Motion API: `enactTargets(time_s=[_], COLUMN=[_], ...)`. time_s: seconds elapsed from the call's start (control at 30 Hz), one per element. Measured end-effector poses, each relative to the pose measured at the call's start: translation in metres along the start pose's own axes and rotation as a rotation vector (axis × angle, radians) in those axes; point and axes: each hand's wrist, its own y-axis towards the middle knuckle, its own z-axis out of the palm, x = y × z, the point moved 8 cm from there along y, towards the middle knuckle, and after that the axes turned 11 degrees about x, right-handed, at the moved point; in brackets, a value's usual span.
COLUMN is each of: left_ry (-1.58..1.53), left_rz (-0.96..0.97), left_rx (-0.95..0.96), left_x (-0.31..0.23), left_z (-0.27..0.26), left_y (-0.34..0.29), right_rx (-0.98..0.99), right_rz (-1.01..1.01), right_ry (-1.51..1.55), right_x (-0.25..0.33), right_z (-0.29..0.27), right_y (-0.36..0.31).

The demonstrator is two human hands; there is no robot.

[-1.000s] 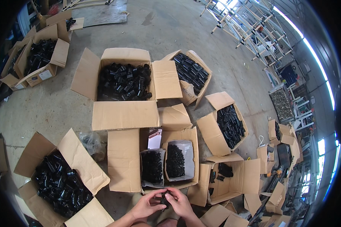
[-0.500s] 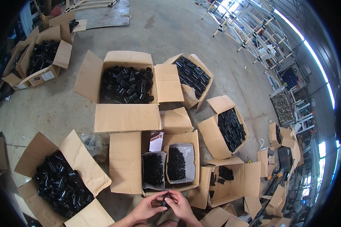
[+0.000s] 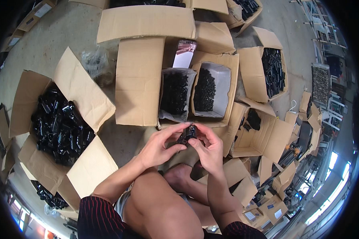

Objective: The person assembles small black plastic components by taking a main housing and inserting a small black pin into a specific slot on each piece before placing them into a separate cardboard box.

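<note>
Between my two hands is a small glossy black cylindrical part [image 3: 191, 133], held in front of the middle carton. My left hand [image 3: 162, 146] has its thumb and fingers curved round the part's left side, where a darker piece shows near the thumb; whether it is separate I cannot make out. My right hand [image 3: 207, 148] grips the part from the right, its thumb pressed on the near face. Just beyond my fingers stand two lined inner boxes of small black pieces, the left one [image 3: 175, 93] and the right one [image 3: 205, 89].
An open carton [image 3: 83, 159] of glossy black parts stands at left. Another carton [image 3: 251, 75] of long black parts is at far right, with a nearly bare carton [image 3: 247, 143] nearer. A phone-like slab [image 3: 183, 55] leans behind the inner boxes. My bent knee [image 3: 159, 203] is below my hands.
The view has tilted down toward my lap, so the cartons sit higher in the picture and my forearms and legs now show. Both hands still hold the black part.
</note>
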Motion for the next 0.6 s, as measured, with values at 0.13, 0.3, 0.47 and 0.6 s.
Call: enactTargets(time_s=[0.13, 0.3, 0.47, 0.6], left_ry=[-0.074, 0.067, 0.086, 0.011], left_rz=[0.047, -0.008, 0.021, 0.017], left_rx=[-0.031, 0.016, 0.026, 0.029], left_x=[0.001, -0.002, -0.003, 0.003], left_z=[0.0, 0.003, 0.006, 0.007], left_y=[0.0, 0.001, -0.001, -0.002], right_rx=[-0.011, 0.014, 0.027, 0.042], right_rz=[-0.007, -0.001, 0.022, 0.039], right_ry=[-0.026, -0.001, -0.001, 0.037], right_x=[0.002, 0.002, -0.001, -0.006], right_z=[0.003, 0.0, -0.001, -0.001], right_y=[0.001, -0.001, -0.003, -0.003])
